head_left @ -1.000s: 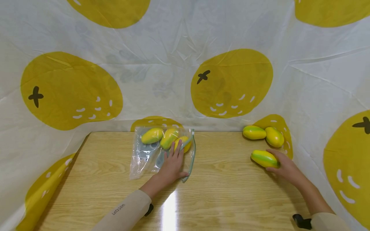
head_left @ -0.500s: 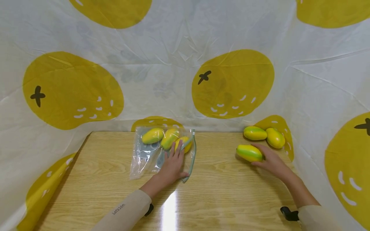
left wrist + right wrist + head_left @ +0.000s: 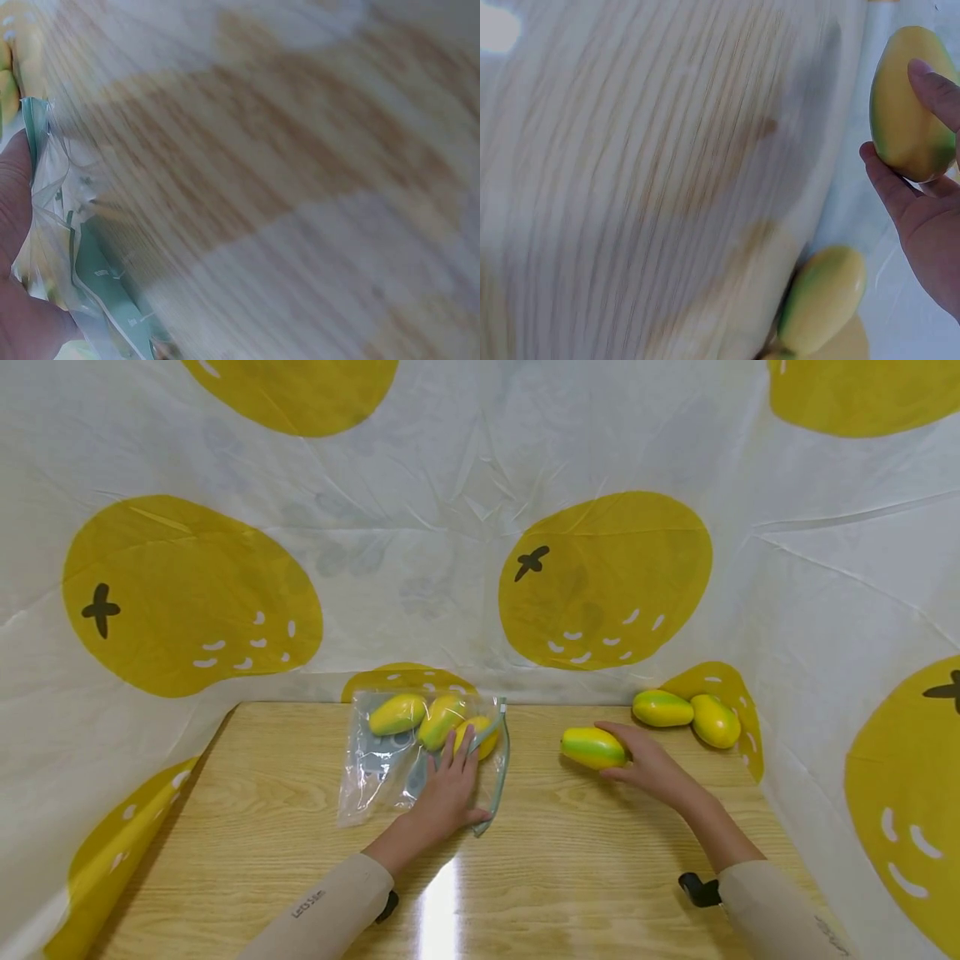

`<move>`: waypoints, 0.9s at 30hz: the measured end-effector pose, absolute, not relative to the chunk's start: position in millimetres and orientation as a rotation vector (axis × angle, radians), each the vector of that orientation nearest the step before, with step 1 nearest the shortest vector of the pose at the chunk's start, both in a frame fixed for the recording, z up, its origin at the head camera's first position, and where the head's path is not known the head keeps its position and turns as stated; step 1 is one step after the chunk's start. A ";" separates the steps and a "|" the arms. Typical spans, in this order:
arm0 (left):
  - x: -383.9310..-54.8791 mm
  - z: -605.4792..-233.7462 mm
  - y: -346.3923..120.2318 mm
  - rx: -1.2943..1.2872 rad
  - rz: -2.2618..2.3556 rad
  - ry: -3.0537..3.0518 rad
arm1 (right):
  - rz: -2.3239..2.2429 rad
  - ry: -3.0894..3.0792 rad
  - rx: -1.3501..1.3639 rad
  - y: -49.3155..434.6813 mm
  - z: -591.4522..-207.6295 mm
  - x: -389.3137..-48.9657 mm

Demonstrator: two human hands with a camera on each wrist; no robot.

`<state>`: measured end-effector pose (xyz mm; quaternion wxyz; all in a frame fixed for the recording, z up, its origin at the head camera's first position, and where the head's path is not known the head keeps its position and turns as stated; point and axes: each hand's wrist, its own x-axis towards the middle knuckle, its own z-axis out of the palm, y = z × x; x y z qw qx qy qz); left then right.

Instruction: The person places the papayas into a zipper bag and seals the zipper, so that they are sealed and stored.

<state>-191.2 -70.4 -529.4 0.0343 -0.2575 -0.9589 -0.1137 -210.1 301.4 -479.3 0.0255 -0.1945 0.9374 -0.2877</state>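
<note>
Right hand (image 3: pixel 651 767) wrapped round a yellow-green mango (image 3: pixel 592 747), fingers over the top and thumb under, carried just above the wooden worktop (image 3: pixel 570 868) between the clear zip bag (image 3: pixel 382 772) and two loose mangoes (image 3: pixel 684 715) at the far right corner. Left hand (image 3: pixel 447 787) flat on the bag, fingers straight, pinning the plastic down beside its green zip edge (image 3: pixel 501 768). Three mangoes (image 3: pixel 427 720) already inside, bunched at the far end.

Best done, judging from this: keep the fruit level and low, bring it in long end first toward the zip edge on the bag's right side. Lift that edge with the left fingertips rather than pressing it closed; whether the mouth gapes at all cannot be told from here. Slide the fruit in alongside the others, not on top. Mind the smooth skin, likely slippery, so keep the thumb well underneath until the plastic takes the weight.
</note>
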 end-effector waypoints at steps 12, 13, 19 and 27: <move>-190.7 -527.3 -69.5 -0.794 -0.317 -2.933 | -0.961 2.809 -0.638 244.8 -484.7 -229.6; -190.5 -527.2 -69.5 -0.796 -0.316 -2.931 | -0.963 2.803 -0.643 241.2 -485.1 -231.1; -190.6 -527.3 -69.4 -0.805 -0.312 -2.924 | -0.937 2.765 -0.641 223.3 -486.8 -236.4; -191.6 -528.7 -69.0 -0.804 -0.268 -2.923 | -0.885 2.763 -0.657 206.8 -481.9 -239.4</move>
